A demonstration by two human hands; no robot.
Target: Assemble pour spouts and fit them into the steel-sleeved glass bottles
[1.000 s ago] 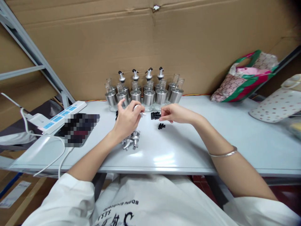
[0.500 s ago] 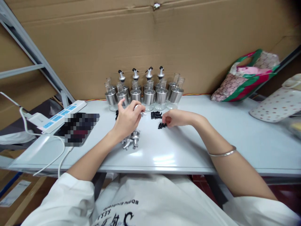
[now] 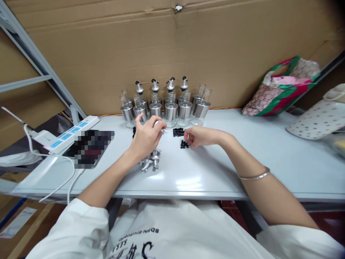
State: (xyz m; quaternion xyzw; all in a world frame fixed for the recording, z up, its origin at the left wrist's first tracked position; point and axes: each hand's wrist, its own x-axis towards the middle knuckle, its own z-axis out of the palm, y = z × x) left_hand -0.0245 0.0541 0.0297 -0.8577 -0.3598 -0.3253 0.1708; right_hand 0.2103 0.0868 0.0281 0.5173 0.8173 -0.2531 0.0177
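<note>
Four silver-and-black pourer tops (image 3: 170, 85) crown the back row of glass bottles (image 3: 185, 109) beyond a worker's hands at a pale table (image 3: 215, 172). The left hand (image 3: 147, 136) keeps a narrow grip, thumb against fingers, on a silver piece (image 3: 164, 131) whose tip pokes out toward the other hand; the rest is hidden by the fingers. The right hand (image 3: 201, 136) is curled, thumb and forefinger drawn close together, at the edge of a cluster of small black pieces (image 3: 183, 145); whether a piece is between its fingertips cannot be told. Longer black parts (image 3: 178, 132) lie between the hands, just beyond that cluster. Nearer the worker, below the left wrist, sits a heap of silver spouts (image 3: 153, 160), and more black parts (image 3: 134, 131) show past the left hand's outer side. The step in hand looks like picking out one small black part while the silver piece is held ready. From here, the move calls for a light fingertip pinch on a single part, without scattering its neighbors, and a steady left grip.
</note>
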